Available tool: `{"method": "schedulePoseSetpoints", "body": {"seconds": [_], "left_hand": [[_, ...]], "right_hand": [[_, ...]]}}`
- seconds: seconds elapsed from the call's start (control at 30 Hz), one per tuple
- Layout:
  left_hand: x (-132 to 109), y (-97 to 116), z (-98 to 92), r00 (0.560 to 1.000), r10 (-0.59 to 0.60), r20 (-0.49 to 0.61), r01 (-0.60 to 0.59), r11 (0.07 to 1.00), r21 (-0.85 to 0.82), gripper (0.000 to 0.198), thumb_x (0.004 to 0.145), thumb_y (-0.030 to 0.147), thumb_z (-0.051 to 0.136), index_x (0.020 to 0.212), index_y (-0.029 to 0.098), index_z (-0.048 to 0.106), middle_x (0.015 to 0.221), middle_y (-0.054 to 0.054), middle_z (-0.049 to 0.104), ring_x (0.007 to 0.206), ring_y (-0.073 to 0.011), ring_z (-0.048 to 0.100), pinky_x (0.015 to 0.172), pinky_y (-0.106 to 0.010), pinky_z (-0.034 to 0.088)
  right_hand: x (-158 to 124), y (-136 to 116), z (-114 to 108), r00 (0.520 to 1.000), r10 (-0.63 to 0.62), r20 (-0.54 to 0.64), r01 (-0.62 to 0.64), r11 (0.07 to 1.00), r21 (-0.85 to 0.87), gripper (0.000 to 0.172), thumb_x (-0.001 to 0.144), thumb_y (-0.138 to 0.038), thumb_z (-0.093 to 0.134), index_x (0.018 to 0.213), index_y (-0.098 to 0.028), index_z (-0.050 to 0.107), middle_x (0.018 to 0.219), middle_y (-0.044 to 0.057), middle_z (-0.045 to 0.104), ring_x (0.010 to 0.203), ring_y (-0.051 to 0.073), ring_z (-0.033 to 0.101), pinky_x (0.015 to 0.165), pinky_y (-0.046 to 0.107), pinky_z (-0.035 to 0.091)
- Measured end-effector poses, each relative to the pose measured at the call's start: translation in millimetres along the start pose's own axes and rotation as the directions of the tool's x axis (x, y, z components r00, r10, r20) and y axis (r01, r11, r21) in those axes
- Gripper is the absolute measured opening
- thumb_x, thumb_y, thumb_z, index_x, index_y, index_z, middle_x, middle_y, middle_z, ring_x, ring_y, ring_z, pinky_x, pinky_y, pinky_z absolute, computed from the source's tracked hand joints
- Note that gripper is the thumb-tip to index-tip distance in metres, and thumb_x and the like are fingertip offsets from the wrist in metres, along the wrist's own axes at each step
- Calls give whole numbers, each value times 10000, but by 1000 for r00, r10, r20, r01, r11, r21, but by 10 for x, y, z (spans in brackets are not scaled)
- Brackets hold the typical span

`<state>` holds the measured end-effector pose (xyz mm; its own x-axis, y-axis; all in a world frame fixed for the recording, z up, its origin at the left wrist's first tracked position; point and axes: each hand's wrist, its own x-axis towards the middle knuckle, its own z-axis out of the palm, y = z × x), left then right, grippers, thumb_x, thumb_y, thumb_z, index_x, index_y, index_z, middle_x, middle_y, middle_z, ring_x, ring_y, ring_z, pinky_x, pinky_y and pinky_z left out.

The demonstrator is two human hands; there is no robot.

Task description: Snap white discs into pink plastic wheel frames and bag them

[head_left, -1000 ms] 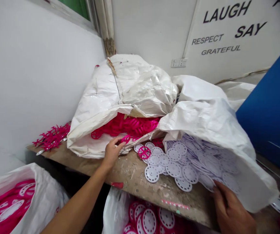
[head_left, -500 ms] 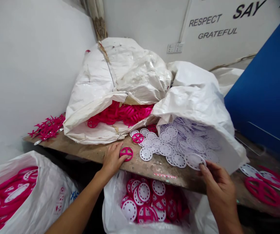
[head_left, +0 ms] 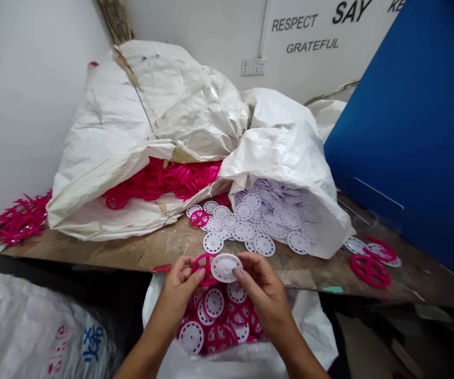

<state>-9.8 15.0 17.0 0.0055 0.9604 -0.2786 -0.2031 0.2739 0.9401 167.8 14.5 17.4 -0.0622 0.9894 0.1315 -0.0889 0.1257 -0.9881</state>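
My left hand (head_left: pixel 184 284) pinches a pink spoked plastic ring (head_left: pixel 200 273) by its left side. In my right hand (head_left: pixel 261 281) is a white slotted plastic disc (head_left: pixel 227 268), gripped at its right edge. The disc overlaps the right part of the ring, both held just in front of the table edge. Right below them an open white sack (head_left: pixel 290 345) holds pink rings and white discs, many joined in pairs. Loose white discs (head_left: pixel 243 231) spill over the table from a white sack (head_left: pixel 285 152); a small pink ring (head_left: pixel 199 218) lies among them.
A large sack (head_left: pixel 112 121) of pink rings (head_left: pixel 163 179) lies on the table (head_left: pixel 159 247). Pink branched pieces (head_left: pixel 17 218) sit far left. More pink rings (head_left: pixel 370 271) and discs lie right, by a blue panel (head_left: pixel 404 142). Another filled sack (head_left: pixel 41 321) stands lower left.
My left hand has lifted the pink ring off the table edge. My right hand has brought the white disc leftward from the pile to meet it. The view has shifted right.
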Motion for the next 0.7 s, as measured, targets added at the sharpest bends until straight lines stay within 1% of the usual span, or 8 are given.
{"method": "schedulePoseSetpoints", "body": {"seconds": [0.07, 0.17, 0.23, 0.3, 0.4, 0.5, 0.6, 0.7], "left_hand": [[-54, -32, 168, 998, -36, 56, 41, 994, -97, 407, 747, 359, 679, 1061, 189, 482, 859, -37, 676, 753, -160, 649, 699, -286, 530], [-86, -58, 319, 996, -28, 82, 37, 994, -108, 468, 780, 401, 639, 1161, 173, 491, 995, -89, 674, 854, -195, 652, 718, -305, 542], [-91, -76, 348, 996, 19, 86, -13, 998, -63, 437, 813, 427, 587, 1164, 175, 519, 1117, -103, 641, 949, -219, 633, 746, -320, 544], [-92, -92, 337, 989, 111, 95, -113, 993, 24, 394, 846, 416, 541, 1164, 184, 548, 1194, -92, 611, 1040, -228, 599, 838, -337, 517], [-97, -96, 308, 961, 255, 110, -274, 936, 220, 321, 874, 366, 507, 1122, 186, 602, 1192, -73, 621, 1104, -219, 565, 972, -335, 427], [-110, -80, 311, 937, 323, 130, -348, 877, 331, 276, 885, 332, 492, 1073, 182, 628, 1147, -70, 642, 1087, -212, 569, 973, -318, 413], [-138, -86, 330, 950, 267, 159, -300, 921, 248, 307, 890, 333, 482, 1139, 180, 575, 1165, -76, 628, 1068, -210, 580, 929, -317, 450], [-172, -134, 323, 973, 97, 208, -125, 985, 123, 442, 851, 350, 542, 1250, 186, 448, 1138, -91, 635, 977, -216, 624, 791, -317, 524]], "right_hand": [[31, 62, -36, 999, -29, -25, 27, 998, -64, 226, 862, -308, 555, 1069, -222, 583, 955, 50, 649, 816, 160, 605, 699, 265, 499], [30, 104, -96, 992, -122, -23, 111, 957, -267, 251, 859, -283, 553, 1094, -238, 627, 976, 60, 639, 865, 180, 607, 748, 299, 500], [10, 91, -112, 975, -220, -4, 200, 894, -400, 270, 850, -255, 558, 1100, -257, 658, 996, 70, 623, 896, 189, 602, 778, 312, 496], [-1, 58, -111, 962, -270, 40, 260, 858, -443, 278, 861, -238, 537, 1103, -271, 669, 1025, 76, 626, 933, 196, 603, 808, 323, 490], [8, 18, -103, 974, -198, 113, 227, 888, -401, 258, 885, -251, 503, 1074, -267, 678, 1001, 63, 665, 932, 197, 615, 822, 327, 485], [22, 22, -99, 985, -120, 121, 155, 924, -350, 228, 885, -272, 507, 1037, -244, 674, 978, 50, 672, 924, 194, 612, 821, 315, 472], [13, 43, -112, 997, -39, 66, 56, 960, -274, 224, 889, -303, 499, 1036, -225, 649, 898, 37, 662, 857, 178, 609, 774, 292, 469], [-14, 55, -150, 992, 122, 45, -116, 986, -123, 246, 901, -349, 471, 1061, -214, 600, 732, -2, 626, 628, 135, 571, 624, 252, 464]]}}
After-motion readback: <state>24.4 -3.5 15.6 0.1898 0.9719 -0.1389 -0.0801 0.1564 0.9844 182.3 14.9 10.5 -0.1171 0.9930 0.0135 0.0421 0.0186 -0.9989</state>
